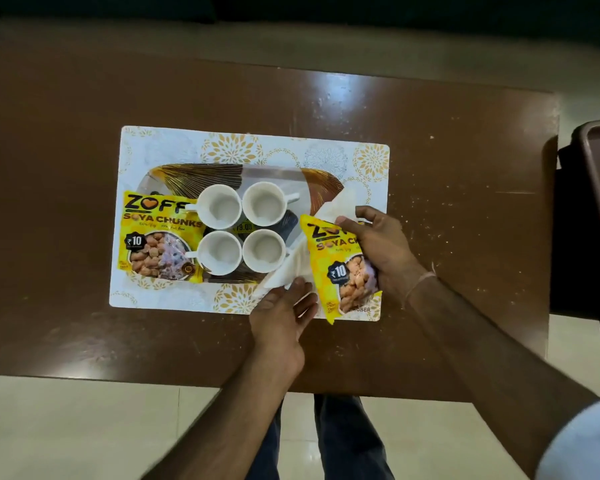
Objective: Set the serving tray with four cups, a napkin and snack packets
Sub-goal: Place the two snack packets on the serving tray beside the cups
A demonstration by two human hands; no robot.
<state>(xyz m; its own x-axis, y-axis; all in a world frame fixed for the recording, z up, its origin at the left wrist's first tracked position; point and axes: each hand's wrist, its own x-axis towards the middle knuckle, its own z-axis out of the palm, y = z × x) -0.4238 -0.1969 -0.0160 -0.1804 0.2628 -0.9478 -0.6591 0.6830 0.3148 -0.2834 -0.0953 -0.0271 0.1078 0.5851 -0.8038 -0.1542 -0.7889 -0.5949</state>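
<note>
— Where's the second packet? [347, 268]

— Clutched in the right hand [378, 251] at the serving tray's [222, 174] right end, long axis slanting across the napkin [291, 268].

— The left hand? [281, 317]

— Nearer the napkin, fingers loose, touching its corner.

- Likely a home dining spot: a scuffed brown table [430, 168] with a floral placemat [371, 161].
- Pale tiled floor [66, 427], plastic chair [596, 202] alongside.

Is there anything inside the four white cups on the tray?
No, all four white cups standing in a two-by-two block on the patterned serving tray show bare, empty bottoms.
</note>
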